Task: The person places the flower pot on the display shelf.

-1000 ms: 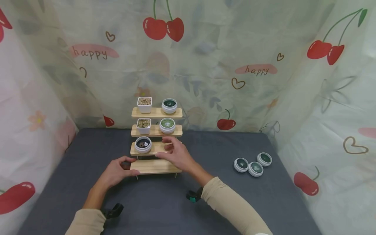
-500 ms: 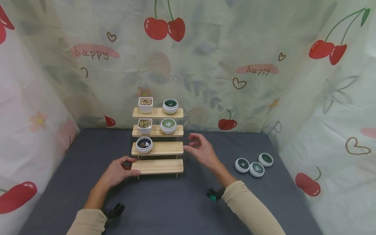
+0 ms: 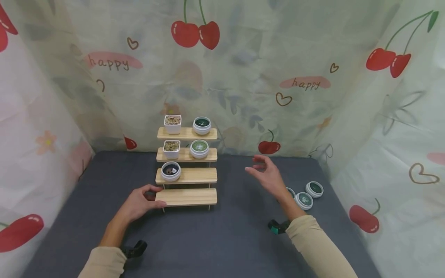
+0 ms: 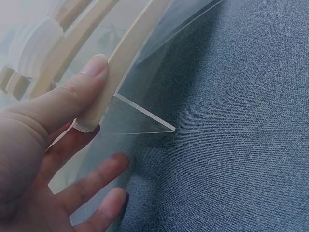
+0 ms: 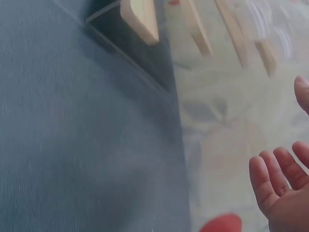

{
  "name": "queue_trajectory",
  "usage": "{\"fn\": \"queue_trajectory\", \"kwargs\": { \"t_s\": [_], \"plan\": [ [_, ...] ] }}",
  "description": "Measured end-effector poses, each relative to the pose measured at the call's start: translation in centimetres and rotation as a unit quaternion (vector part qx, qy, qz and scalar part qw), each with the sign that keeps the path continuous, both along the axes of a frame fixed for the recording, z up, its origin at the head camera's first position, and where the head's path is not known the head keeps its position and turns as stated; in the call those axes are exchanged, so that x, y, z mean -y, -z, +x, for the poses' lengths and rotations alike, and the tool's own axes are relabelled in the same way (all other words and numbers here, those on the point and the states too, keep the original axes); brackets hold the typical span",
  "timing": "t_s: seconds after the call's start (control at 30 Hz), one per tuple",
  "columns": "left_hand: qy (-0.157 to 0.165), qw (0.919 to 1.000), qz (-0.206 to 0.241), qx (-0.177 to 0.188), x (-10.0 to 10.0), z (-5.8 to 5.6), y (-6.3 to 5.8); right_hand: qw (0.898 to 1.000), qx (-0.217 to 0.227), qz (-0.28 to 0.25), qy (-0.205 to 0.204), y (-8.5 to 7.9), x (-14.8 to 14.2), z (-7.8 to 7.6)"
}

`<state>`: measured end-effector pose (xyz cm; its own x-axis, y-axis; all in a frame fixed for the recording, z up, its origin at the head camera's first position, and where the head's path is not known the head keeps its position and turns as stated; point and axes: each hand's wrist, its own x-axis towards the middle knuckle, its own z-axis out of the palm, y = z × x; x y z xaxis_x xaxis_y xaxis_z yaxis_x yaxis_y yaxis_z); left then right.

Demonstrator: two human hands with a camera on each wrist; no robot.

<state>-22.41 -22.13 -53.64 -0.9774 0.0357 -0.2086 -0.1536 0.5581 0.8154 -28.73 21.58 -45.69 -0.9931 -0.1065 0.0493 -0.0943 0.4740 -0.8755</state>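
A tiered display stand with wooden shelves [image 3: 198,196] and clear side panels [image 4: 140,118] stands on the dark cloth. My left hand [image 3: 137,204] pinches the left end of its lowest shelf, thumb on top and index finger beneath, the other fingers spread. A white round jar with a dark filling [image 3: 170,171] sits at the left of the shelf above. Over the cloth to the right of the stand, my right hand [image 3: 269,175] holds nothing, fingers loosely bent and thumb apart. Behind its wrist, one round jar [image 3: 290,192] is partly hidden.
Two more round jars with green contents [image 3: 304,200] lie at the right. The upper two shelves each bear a square white cup of dry bits [image 3: 172,124] and a round jar with green contents [image 3: 199,149]. A cherry-printed curtain [image 3: 240,77] surrounds the table [image 3: 222,247].
My right hand has left the third shelf from the top and moved right, toward the loose jars. My left hand keeps its hold on the lowest shelf; the jars have not moved.
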Motion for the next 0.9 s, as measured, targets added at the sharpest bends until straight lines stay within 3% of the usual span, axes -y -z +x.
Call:
{"fn": "queue_trajectory", "kwargs": {
  "t_s": [0.47,0.9],
  "plan": [
    [0.0,1.0,-0.004,0.005,0.0,0.1,0.0,0.995,0.014,0.075,0.062,1.2,-7.3,-0.1],
    [0.0,1.0,-0.002,-0.003,0.1,0.1,0.0,0.984,0.029,0.165,0.055,3.6,-12.1,1.3]
  ]
}}
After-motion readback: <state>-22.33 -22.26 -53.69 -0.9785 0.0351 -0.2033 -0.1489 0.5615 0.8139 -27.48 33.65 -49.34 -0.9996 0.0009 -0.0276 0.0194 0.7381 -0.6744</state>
